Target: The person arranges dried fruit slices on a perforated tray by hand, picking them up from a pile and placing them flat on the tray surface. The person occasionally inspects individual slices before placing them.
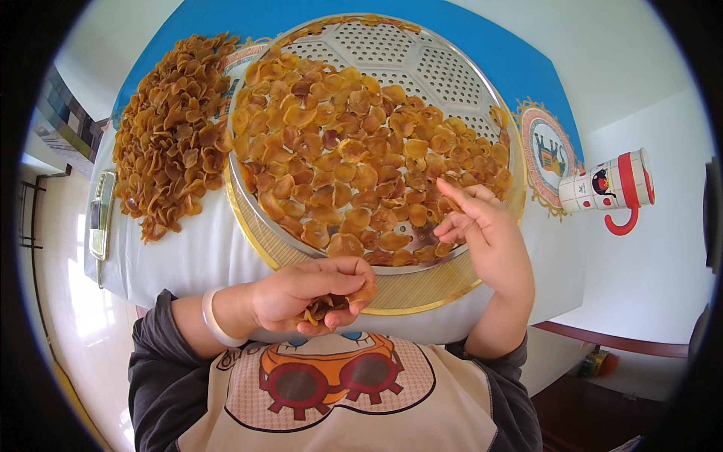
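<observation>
My left hand (313, 288) is curled around several thin, dried amber-brown slices (321, 309), just in front of the near rim of a round perforated metal tray (375, 42). One slice shows at its thumb and fingertips. My right hand (480, 226) hovers over the tray's near right part with the index finger stretched out and the other fingers bent apart from it. Dried slices (364, 176) cover most of the tray in a loose layer. The perforated metal shows bare towards the far right. Beneath the tray is a woven mat (418, 291) with a gold edge.
A large heap of dried slices (175, 130) lies left of the tray. A metal clip-like object (103, 214) sits at the table's left edge. To the right stands a white cup (604, 183) with a red handle. The tablecloth (525, 62) is blue and white with printed medallions.
</observation>
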The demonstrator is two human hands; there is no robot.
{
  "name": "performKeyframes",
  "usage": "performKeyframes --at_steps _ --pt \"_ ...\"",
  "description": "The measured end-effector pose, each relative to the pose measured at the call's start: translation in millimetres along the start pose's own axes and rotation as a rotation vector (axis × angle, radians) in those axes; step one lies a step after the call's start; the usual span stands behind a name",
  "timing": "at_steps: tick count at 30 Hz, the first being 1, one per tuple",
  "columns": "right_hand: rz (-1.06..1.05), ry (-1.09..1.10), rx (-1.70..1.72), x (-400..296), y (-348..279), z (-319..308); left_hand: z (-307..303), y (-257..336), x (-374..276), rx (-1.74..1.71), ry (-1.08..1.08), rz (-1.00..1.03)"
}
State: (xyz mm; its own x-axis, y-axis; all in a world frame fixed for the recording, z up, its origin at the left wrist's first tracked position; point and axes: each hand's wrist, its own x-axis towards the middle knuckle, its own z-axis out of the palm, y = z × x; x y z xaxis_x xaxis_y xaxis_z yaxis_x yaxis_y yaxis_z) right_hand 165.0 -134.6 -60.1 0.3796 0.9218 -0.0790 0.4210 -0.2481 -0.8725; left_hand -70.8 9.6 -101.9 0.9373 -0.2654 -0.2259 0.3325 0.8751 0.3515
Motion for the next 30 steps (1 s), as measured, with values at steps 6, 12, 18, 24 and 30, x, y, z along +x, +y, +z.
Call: performKeyframes --at_steps 6,12,18,24,30 --pt "0.088 0.089 -0.124 6 -2 9 2 1 0 0.011 0.009 -0.003" --pt "-0.306 0.120 -0.400 11 7 14 0 -2 0 -0.050 0.027 0.012" --pt "-0.287 0.133 -0.429 11 4 18 1 -1 -1 -0.059 0.028 0.018" --pt "-0.267 0.088 -0.421 11 1 18 0 -1 -1 -0.061 0.035 0.012" --pt "-0.287 0.068 -0.371 11 4 19 1 -1 -1 -0.044 0.039 0.012"
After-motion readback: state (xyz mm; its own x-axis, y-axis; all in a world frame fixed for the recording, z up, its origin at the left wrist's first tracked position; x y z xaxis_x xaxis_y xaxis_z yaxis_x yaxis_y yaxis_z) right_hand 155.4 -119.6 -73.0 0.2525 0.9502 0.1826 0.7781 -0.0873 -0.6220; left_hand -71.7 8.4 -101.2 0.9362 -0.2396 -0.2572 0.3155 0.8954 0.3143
